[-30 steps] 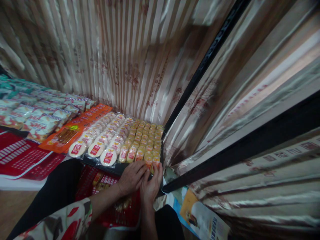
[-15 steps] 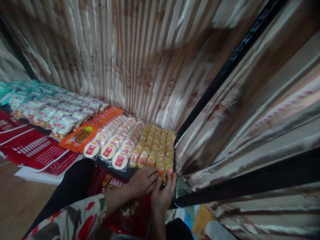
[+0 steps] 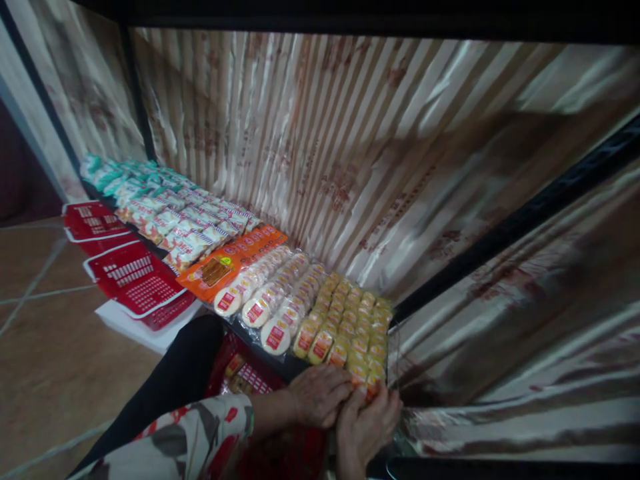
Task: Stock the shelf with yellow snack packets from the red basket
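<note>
My left hand and my right hand meet at the front right corner of a low black shelf. Both hands are curled, fingertips pinching the front small yellow snack packet in a row of several such packets. Beside these rows lie rows of round white wrapped cakes with red labels. My left sleeve is flowered white and red.
Orange packets and several white and green bags fill the shelf leftward. Red baskets sit on the wooden floor at left, another red basket under my arms. Striped shiny cloth covers the back and right side.
The view has swung left and up, so shelf and hands sit further right and lower in frame. Both hands stay at the front yellow packets.
</note>
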A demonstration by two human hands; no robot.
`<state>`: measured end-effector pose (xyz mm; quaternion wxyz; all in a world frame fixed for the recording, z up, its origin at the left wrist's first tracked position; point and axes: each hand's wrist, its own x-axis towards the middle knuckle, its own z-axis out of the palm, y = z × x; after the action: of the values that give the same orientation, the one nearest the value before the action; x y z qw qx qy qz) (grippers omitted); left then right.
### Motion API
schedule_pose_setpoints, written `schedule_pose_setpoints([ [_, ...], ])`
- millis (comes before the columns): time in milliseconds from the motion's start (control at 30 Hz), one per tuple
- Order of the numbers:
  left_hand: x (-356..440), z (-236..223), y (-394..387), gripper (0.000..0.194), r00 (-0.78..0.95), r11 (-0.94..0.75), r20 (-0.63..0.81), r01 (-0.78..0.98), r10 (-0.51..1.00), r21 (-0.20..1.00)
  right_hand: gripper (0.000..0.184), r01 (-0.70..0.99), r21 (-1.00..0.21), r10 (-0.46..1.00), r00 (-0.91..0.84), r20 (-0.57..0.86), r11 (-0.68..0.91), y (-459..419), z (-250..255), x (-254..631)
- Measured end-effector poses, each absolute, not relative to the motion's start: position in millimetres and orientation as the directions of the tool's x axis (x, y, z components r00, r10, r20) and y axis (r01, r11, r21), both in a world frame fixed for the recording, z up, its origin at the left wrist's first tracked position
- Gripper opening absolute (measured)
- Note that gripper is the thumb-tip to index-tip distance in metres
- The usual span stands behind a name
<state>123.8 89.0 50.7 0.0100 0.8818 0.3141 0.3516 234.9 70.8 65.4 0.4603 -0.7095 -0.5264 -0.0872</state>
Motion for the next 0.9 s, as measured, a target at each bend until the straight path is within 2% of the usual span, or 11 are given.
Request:
schedule_pose_setpoints([
  [133,123.9,51.2,88.7,0.041,0.531,-0.799,0.627,0.534,0.57,0.275,0.072,0.821,-0.567,0.681,0.453,0.575,-0.068,76.6,63.9,234.2],
  [233,124.0,50.4,88.4,0.042,0.521,-0.79,0.624,0.542,0.583,0.287,0.07,0.823,-0.565,0.682,0.44,0.584,-0.047,78.0,63.6,232.0],
  [400,125.2,49.2,89.5,0.039,0.536,-0.795,0.621,0.549,0.572,0.259,0.064,0.815,-0.578,0.689,0.434,0.58,-0.027,77.3,60.8,229.1],
  [600,127.4,49.5,91.0,0.038,0.541,-0.784,0.612,0.577,0.577,0.228,0.068,0.798,-0.601,0.713,0.447,0.541,-0.044,79.0,61.4,230.8],
  [800,124.4,57.9,87.6,0.04,0.534,-0.774,0.585,0.559,0.61,0.297,0.067,0.811,-0.583,0.649,0.421,0.634,0.043,78.8,61.1,234.4],
  [900,124.2,56.8,87.4,0.039,0.53,-0.771,0.588,0.566,0.612,0.292,0.071,0.812,-0.582,0.639,0.425,0.641,0.043,78.5,57.0,234.5],
])
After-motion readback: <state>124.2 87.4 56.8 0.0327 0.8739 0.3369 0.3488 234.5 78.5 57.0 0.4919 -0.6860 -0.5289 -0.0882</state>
